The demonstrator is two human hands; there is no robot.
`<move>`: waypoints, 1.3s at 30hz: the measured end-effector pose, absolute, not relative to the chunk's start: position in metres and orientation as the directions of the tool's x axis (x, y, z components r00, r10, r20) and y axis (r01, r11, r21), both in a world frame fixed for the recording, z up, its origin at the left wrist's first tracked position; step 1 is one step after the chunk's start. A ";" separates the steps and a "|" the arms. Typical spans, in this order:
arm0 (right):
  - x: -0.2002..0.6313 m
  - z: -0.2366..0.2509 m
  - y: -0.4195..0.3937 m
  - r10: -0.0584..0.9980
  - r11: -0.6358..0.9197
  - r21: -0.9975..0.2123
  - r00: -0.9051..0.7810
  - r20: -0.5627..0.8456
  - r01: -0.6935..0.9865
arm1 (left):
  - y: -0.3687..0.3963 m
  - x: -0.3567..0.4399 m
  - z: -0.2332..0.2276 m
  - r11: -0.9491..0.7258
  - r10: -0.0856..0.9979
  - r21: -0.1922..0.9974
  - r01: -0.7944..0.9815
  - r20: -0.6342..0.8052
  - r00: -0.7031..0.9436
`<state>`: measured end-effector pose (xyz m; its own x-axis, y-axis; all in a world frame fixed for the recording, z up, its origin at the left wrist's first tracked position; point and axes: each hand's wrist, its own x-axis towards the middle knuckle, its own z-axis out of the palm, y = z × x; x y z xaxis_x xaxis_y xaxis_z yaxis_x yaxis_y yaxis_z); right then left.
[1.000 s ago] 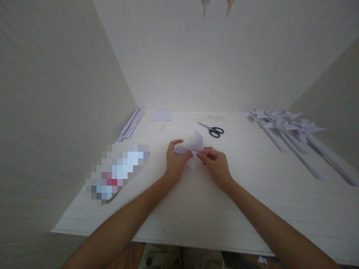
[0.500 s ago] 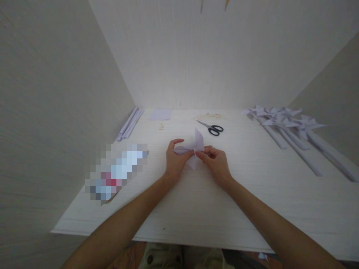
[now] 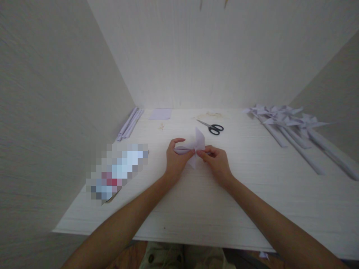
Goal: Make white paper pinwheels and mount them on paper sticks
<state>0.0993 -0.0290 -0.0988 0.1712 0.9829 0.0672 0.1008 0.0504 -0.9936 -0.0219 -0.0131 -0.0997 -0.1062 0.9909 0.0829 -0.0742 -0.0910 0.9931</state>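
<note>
Between my two hands is a white paper pinwheel [image 3: 200, 138], its blades sticking out up, left and down. My left hand [image 3: 176, 160] grips it from the left, thumb pressed at the centre and index finger curved above a blade. With thumb and fingers pinched together, my right hand [image 3: 217, 162] holds the right side close to the centre. Whether a small fastener sits at the centre is hidden by the fingertips. Beyond the hands lies a pair of black-handled scissors [image 3: 214, 128], its blades pointing left.
Several finished paper pinwheels on rolled sticks [image 3: 301, 157] lie at the right. Rolled paper tubes [image 3: 129, 124] and a paper square [image 3: 160, 114] are at the back left. Small tan bits [image 3: 161, 126] lie nearby. A blurred-out bright object [image 3: 120, 173] rests at the left.
Both hands stay nearly in place on the pinwheel. The right fingertips shift very slightly at its centre, and the view tilts a little.
</note>
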 end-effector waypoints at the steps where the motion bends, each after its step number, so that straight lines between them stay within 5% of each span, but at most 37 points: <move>1: 0.099 -0.099 -0.029 0.983 0.050 -0.994 0.171 0.067 0.101 | -0.013 -0.022 -0.100 -0.095 0.991 0.993 -0.071 0.088 -0.098; 21: 0.099 -0.094 -0.030 0.988 0.045 -0.997 0.144 0.053 0.057 | -0.010 -0.031 -0.091 -0.175 0.984 0.983 0.057 0.175 0.004; 39: 0.102 -0.118 -0.021 0.976 0.118 -0.984 0.200 0.091 -0.131 | -0.011 -0.028 -0.098 -0.029 0.997 0.996 -0.082 0.035 0.074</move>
